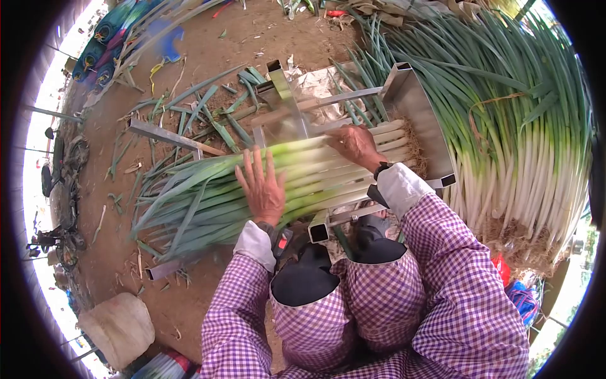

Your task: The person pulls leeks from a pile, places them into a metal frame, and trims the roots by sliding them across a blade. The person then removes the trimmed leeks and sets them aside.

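A row of long green onions (309, 165) lies side by side across a metal frame (319, 228), leaves to the left and white stalks with roots to the right. My left hand (264, 192) rests on the green leaves, palm down with its fingers spread. Farther right, my right hand (358, 146) is at the far edge of the row, its fingers bent together around a pale stalk. The fingertips are partly hidden. The root ends sit close to the upright metal plate (421, 104) at the frame's right end.
A large heap of green onions (524, 136) fills the right side. Cut leaf pieces (221, 129) litter the dirt floor beyond the frame. A pale sack-like object (118, 328) is at lower left, and blue netting (522, 302) lies at lower right. My knees (306, 284) are close to the frame.
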Demonstrator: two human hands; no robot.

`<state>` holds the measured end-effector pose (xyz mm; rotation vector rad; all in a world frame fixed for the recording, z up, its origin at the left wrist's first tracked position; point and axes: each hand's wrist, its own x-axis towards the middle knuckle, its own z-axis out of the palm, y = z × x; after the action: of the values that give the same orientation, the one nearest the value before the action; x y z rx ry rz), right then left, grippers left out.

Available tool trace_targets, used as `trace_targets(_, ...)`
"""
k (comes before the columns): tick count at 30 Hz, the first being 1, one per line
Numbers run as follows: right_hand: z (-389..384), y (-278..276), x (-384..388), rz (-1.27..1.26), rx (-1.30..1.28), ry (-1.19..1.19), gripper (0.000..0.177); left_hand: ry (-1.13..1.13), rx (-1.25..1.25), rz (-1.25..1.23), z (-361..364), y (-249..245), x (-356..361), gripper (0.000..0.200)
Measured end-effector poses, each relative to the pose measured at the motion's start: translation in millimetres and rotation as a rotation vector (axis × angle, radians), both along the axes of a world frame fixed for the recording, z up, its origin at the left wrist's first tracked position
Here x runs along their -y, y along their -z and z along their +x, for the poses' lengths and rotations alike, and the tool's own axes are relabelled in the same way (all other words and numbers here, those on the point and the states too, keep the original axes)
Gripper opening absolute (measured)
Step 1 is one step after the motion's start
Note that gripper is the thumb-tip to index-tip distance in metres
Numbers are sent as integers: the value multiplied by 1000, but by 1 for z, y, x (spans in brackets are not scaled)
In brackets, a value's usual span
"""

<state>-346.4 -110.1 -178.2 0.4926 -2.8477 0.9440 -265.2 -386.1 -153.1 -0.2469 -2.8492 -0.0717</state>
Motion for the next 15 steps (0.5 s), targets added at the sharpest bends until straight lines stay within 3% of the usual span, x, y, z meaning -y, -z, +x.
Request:
trace_targets(6, 12, 8, 1, 38, -207, -9, 20, 28, 51, 21, -14, 3, 8, 69)
trace_targets(9, 13, 21, -3, 58, -247, -55, 30, 73, 25, 20, -27, -2, 3, 64)
trace_targets(12, 20, 16, -2, -36, -231, -15, 53, 89, -28, -10, -27, 6, 5, 55)
trace_targets(14, 25, 11, 2, 1, -414, 51, 46, 84, -25, -56, -27, 11, 6, 51)
trace_targets(15, 22, 9, 1, 87, -229, 20, 51, 77, -24, -52, -28, 14, 6, 50)
